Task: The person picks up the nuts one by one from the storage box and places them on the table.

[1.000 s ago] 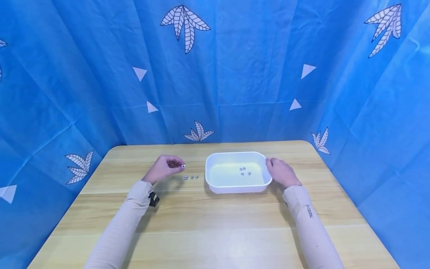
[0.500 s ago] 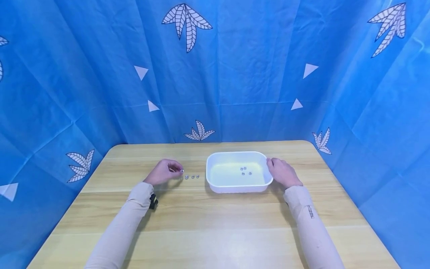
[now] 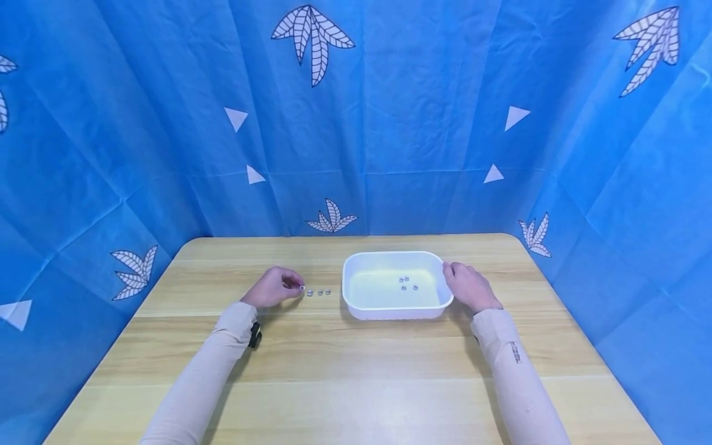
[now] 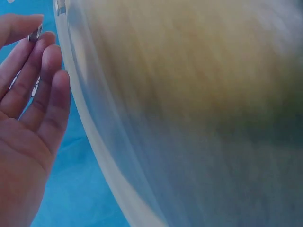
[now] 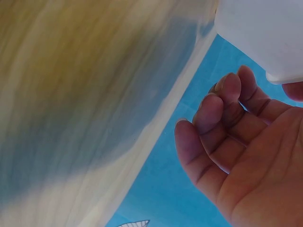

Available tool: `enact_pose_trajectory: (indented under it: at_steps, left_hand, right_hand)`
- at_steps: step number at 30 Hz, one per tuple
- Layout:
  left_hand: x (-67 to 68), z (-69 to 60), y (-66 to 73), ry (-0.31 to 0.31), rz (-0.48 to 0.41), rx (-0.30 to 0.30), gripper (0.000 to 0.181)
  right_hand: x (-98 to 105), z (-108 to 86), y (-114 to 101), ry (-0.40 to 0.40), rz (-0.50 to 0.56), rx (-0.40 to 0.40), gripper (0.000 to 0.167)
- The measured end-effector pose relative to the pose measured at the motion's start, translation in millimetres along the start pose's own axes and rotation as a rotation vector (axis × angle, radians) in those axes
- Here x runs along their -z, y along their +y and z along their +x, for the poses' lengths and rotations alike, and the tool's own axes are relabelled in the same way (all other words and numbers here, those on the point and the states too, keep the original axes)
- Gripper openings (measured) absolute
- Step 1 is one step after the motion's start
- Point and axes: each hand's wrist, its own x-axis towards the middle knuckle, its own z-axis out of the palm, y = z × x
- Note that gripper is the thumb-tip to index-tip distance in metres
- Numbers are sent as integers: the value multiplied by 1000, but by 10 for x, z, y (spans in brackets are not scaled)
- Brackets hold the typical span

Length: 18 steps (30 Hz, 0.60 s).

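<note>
In the head view, my left hand (image 3: 274, 287) is low over the table's left part. Thumb and index finger pinch a small silver metal nut (image 4: 35, 34), seen up close in the left wrist view; its other fingers stay extended. Immediately to its right, three more small nuts (image 3: 319, 293) lie in a row on the wood. A white rectangular plastic tub (image 3: 397, 314) stands right of that row, with several nuts (image 3: 403, 288) on its floor. My right hand (image 3: 469, 287) holds the tub's right end at the rim; in the right wrist view its fingers are bent beside the tub.
Both hands work over a light wood-grain table (image 3: 356, 383) with rounded far corners. A blue curtain (image 3: 423, 136) with white leaf and triangle prints hangs behind it and along both sides.
My left hand has come down toward the table with the pinched nut, ending just left of the row. The right hand stays on the tub, and the head view has shifted slightly.
</note>
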Motion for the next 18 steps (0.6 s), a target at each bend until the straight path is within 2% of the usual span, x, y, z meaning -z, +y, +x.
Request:
enact_pose_trajectory:
  at_steps: [18]
  left_hand:
    - [-32, 34, -10, -13, 110, -45, 14]
  right_hand:
    - [-11, 18, 25, 2, -2, 6, 63]
